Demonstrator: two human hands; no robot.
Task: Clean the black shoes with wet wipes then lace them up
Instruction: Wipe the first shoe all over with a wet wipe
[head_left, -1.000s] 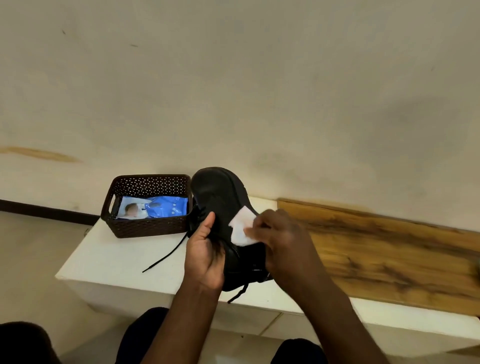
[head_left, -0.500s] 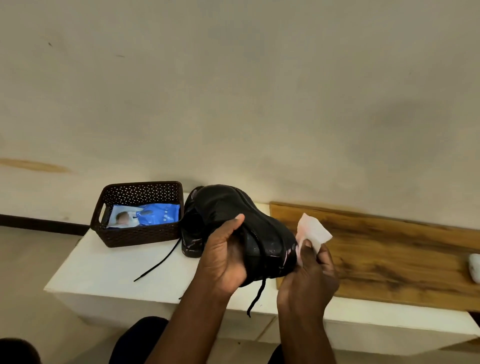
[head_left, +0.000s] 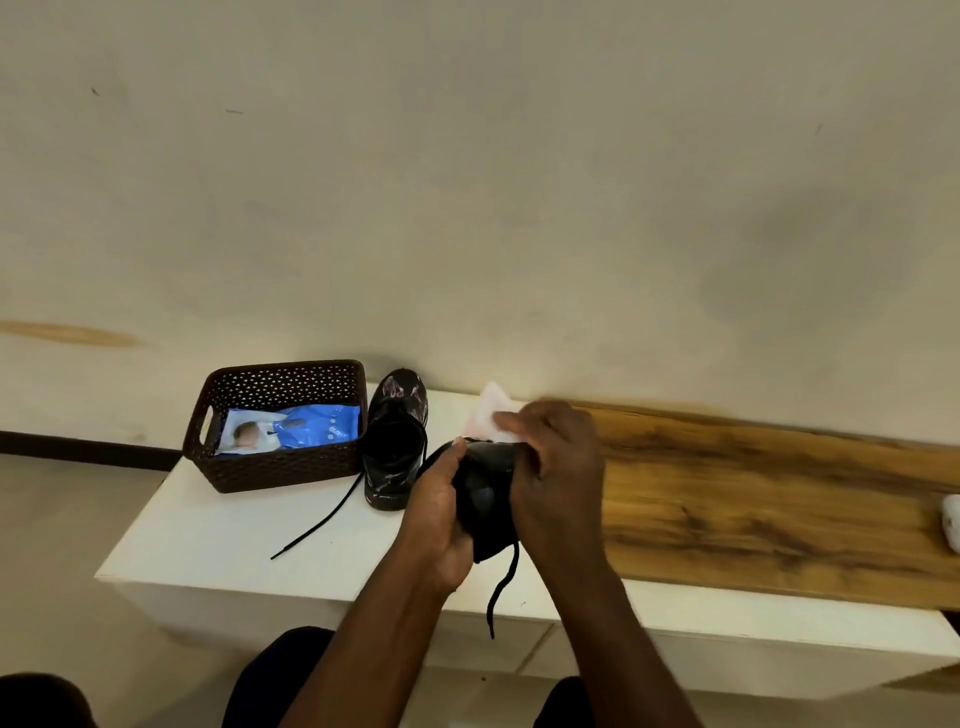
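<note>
Since a moment ago the black lace-up shoe in hand (head_left: 485, 499) has turned end-on to the camera, and the right hand (head_left: 558, 467) has come from the shoe's 3 o'clock side up over its top, carrying the white wet wipe (head_left: 493, 418) with it. The wipe is pinched in the right grip and pokes out at 12 o'clock of the shoe. The left hand (head_left: 441, 525) grasps the shoe from its 9 o'clock side, thumb on top, holding it above the front edge of the counter; one lace end dangles at 6 o'clock.

The second black shoe (head_left: 395, 441), now uncovered, stands on the white counter (head_left: 208, 545) at 10 o'clock of the held one, its loose black lace (head_left: 322, 519) trailing toward 7 o'clock. Just beside it at 9 o'clock sits a dark brown perforated plastic basket (head_left: 280, 467) holding a blue and white wipes pack (head_left: 291, 428) with a baby's picture; its lettering is too small to read.

A wood-grain plank (head_left: 753, 499) covers the counter at 3 o'clock. Behind runs a plain cream wall (head_left: 467, 182).
</note>
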